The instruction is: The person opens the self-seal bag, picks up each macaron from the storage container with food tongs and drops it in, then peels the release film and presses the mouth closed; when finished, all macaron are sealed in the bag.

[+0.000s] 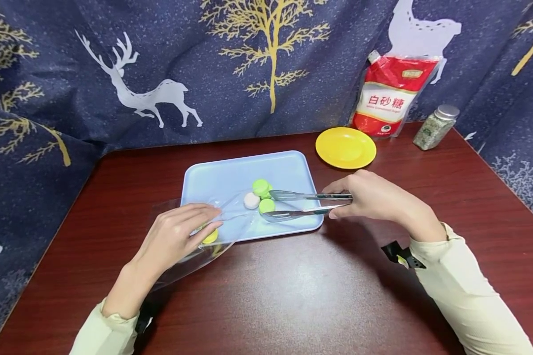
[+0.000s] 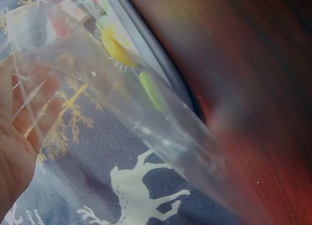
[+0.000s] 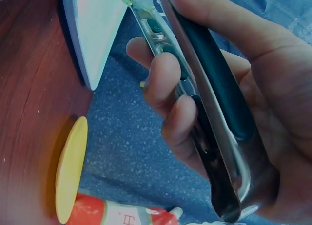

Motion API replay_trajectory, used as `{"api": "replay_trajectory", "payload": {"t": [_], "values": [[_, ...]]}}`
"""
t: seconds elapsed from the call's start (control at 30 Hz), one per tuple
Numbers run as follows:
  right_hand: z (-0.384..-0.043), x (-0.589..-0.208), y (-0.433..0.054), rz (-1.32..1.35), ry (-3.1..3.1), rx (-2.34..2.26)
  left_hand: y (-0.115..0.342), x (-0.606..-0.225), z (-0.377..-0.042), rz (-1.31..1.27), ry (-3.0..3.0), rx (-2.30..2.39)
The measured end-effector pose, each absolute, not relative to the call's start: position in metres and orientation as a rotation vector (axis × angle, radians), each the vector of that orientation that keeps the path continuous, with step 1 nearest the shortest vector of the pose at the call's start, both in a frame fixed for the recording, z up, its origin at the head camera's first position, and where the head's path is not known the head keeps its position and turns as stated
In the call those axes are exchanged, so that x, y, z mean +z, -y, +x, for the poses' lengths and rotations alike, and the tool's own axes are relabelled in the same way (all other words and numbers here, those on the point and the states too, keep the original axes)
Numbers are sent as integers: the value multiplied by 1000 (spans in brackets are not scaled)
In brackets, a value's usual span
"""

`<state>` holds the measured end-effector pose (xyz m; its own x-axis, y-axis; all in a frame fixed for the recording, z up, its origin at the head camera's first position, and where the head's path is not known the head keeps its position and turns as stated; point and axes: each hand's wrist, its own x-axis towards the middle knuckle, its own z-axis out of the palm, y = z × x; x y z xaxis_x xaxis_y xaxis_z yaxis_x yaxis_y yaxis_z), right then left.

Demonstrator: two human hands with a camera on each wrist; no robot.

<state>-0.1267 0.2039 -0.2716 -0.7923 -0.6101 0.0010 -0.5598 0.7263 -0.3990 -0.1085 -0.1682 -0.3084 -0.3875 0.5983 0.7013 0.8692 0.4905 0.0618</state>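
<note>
My left hand (image 1: 177, 231) holds a clear plastic bag (image 2: 170, 137) by its edge, over the front left of a light blue tray (image 1: 222, 172). Inside the bag a yellow macaron (image 1: 210, 236) shows, and a green one (image 2: 151, 91) appears through the film in the left wrist view. My right hand (image 1: 377, 199) grips metal tongs (image 1: 302, 212) with dark handle grips (image 3: 214, 74). The tongs' spread ends reach over the tray, on either side of a green macaron (image 1: 267, 205). Beside it lie another green macaron (image 1: 261, 187) and a whitish one (image 1: 251, 200).
A yellow plate (image 1: 345, 148) stands right behind the tray. Further back are a red and white sugar pouch (image 1: 387, 96) and a glass jar (image 1: 435, 127) with a metal lid. A patterned dark blue cloth (image 1: 160, 44) hangs along the table's back edge.
</note>
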Motion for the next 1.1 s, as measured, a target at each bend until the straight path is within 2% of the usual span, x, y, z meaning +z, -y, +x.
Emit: {"api": "replay_trajectory", "payload": {"t": [0.77,1.1], "values": [[-128,-276,-197,-1149,-2779,-569,171,-311,-107,-1203,2138,-556],[-126,-273,-199,-1138,-2778,-554,171,-310,-110,-1222,2120,-565]]}}
